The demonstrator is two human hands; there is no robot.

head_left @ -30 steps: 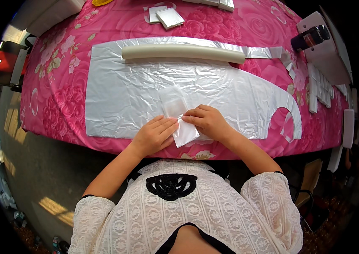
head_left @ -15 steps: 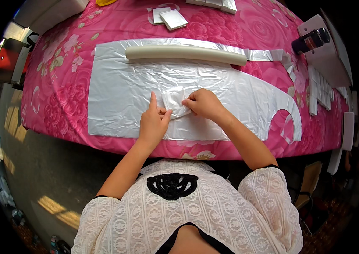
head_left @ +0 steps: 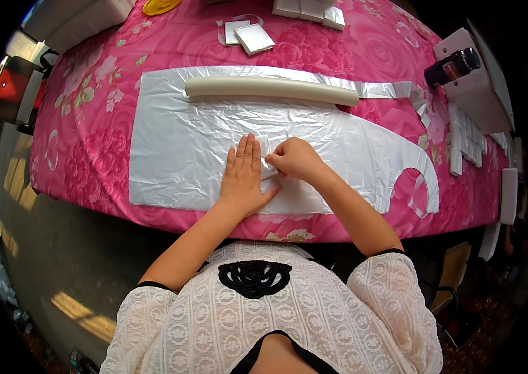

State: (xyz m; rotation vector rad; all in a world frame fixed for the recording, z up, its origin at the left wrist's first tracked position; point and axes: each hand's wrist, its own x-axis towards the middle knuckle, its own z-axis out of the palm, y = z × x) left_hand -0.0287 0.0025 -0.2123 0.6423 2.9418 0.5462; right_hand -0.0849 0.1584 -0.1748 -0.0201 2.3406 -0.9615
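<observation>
A thin silvery-white plastic apron (head_left: 177, 143) lies flat and wrinkled across the table, its curved neck loop at the right. On it sits a small folded white plastic packet (head_left: 266, 147), mostly covered by my hands. My left hand (head_left: 242, 177) lies flat over the packet's left part, fingers outstretched and thumb spread to the right. With its fingers pinched, my right hand (head_left: 295, 159) grips the packet's right edge. Beyond both hands a long cream-coloured tube (head_left: 270, 89) rests across the apron's far side.
A pink floral tablecloth (head_left: 89, 143) covers the table. Two flat silvery packets (head_left: 254, 38) lie at the back, near stacked white packets (head_left: 307, 9). At the right are a dark bottle (head_left: 454, 67), a white box (head_left: 476, 93) and more narrow packets (head_left: 465, 137). A yellow object (head_left: 161, 6) sits far left.
My left hand has gone from a raised finger beside the packet to lying flat on it. My right hand stays pinched at the packet's right edge. The view has shifted slightly.
</observation>
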